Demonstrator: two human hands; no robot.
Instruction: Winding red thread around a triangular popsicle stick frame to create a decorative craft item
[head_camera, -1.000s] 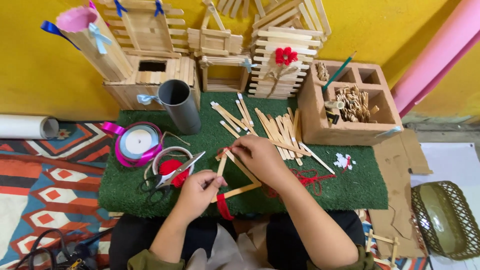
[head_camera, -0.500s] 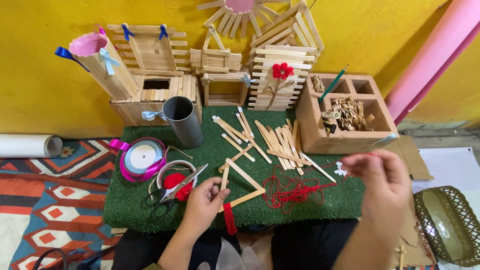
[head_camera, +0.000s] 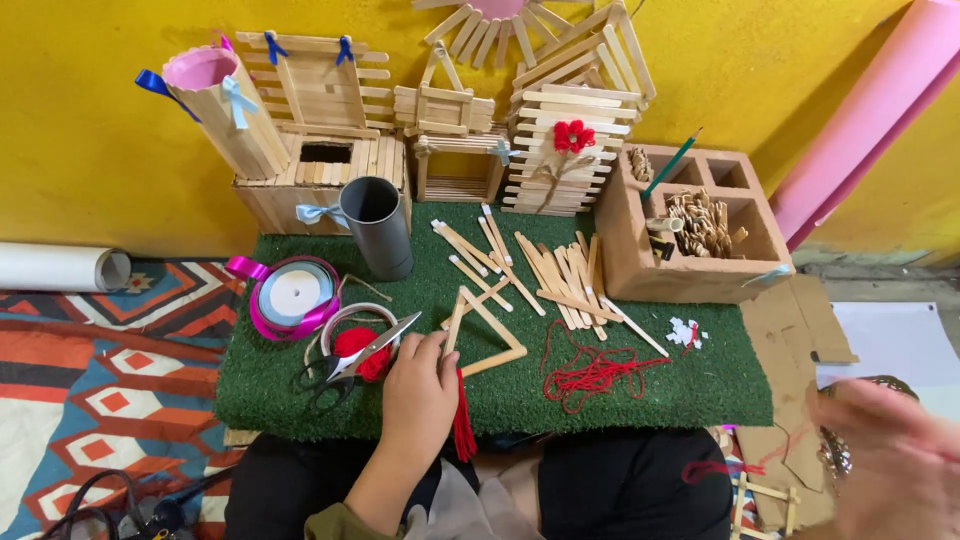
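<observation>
- Head cam: left hand (head_camera: 418, 392) pins the stick triangle (head_camera: 485, 335) on the turf mat (head_camera: 640, 400), fingers curled onto its left corner.
- Right hand (head_camera: 890, 465) off the mat at lower right, blurred; looks open, red thread trailing near it.
- Grey cup (head_camera: 378, 226) upright, inside unseen.
- Wooden box (head_camera: 700, 235) holds clothespins + a pencil.
- Red yarn (head_camera: 595, 370) lies loose; scissors (head_camera: 350, 362) beside the left hand.
- Yellow wall (head_camera: 90, 160) behind, patterned rug (head_camera: 90, 380) on the left.

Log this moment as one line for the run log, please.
left hand: resting on stick triangle | right hand: blurred, off the green mat, trailing red thread | red yarn: loose on mat | scissors: beside left hand
</observation>
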